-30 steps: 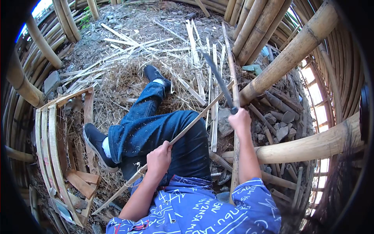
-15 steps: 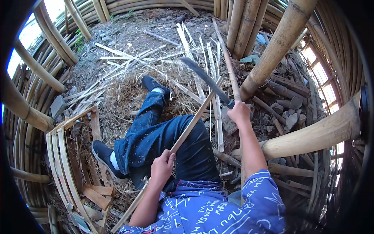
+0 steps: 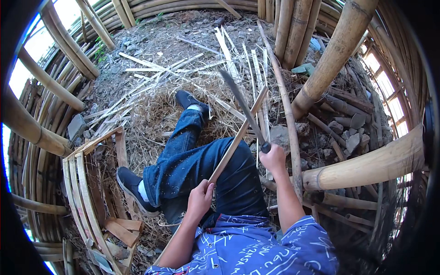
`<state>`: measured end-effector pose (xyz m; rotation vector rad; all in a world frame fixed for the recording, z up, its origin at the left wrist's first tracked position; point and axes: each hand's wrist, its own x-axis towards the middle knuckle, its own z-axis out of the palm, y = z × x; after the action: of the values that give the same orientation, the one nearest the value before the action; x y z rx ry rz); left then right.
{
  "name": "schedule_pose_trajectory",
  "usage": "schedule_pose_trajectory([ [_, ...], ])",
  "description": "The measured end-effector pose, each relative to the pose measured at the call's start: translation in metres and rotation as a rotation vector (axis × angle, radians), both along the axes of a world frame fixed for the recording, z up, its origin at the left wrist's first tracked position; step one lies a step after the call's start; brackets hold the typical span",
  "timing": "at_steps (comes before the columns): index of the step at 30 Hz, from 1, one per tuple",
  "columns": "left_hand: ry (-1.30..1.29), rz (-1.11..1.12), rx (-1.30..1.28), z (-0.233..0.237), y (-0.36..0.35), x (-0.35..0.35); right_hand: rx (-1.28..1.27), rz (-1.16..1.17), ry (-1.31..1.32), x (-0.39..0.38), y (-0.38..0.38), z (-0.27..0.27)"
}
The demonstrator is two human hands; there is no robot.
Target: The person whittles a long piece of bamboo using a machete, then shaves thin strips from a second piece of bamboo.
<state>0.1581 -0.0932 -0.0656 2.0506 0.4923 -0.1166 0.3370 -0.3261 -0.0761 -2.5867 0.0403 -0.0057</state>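
Observation:
My left hand [image 3: 200, 198] is closed round a long bamboo strip [image 3: 238, 137], which slants up to the right over my bent knee. Its lower end runs back under my left forearm. In my right hand [image 3: 272, 158] is the dark handle of a long curved knife [image 3: 240, 97]. The blade points up and to the left, crossing the strip near its upper end; whether they touch is unclear. Small pale shavings dot my jeans [image 3: 183, 172].
Cut strips [image 3: 160, 68] and dry shavings [image 3: 151, 110] lie on the ground ahead. A slatted wooden crate [image 3: 82, 197] stands at left. Thick bamboo poles [image 3: 337, 52] rise at right, beside a long stick [image 3: 285, 105] and stones [image 3: 353, 142].
My right hand has moved down and slightly left with the knife, whose blade now stands steeper across the strip. The view has shifted slightly, moving the surroundings to the right.

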Motion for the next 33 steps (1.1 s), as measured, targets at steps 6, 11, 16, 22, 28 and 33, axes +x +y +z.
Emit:
schedule_pose_trajectory([
  [6,-0.065,0.091,-0.110,-0.011,0.027,0.002,0.025,0.100,-0.082,-0.027,0.014,0.013],
  [11,0.025,0.152,-0.125,0.003,0.062,-0.001,0.269,0.133,-0.162,-0.032,0.018,0.022],
  [16,-0.147,0.180,-0.226,-0.004,0.071,-0.005,0.350,0.178,-0.150,-0.034,0.020,0.033],
  [22,0.047,-0.075,-0.404,0.011,0.036,0.012,0.260,0.249,-0.183,-0.044,0.026,0.057],
  [28,0.134,-0.250,-0.339,-0.018,-0.005,0.030,-0.020,0.353,-0.125,-0.053,0.021,0.066],
  [33,0.177,-0.228,-0.282,-0.003,-0.010,0.030,-0.305,0.409,0.015,-0.046,0.009,0.054],
])
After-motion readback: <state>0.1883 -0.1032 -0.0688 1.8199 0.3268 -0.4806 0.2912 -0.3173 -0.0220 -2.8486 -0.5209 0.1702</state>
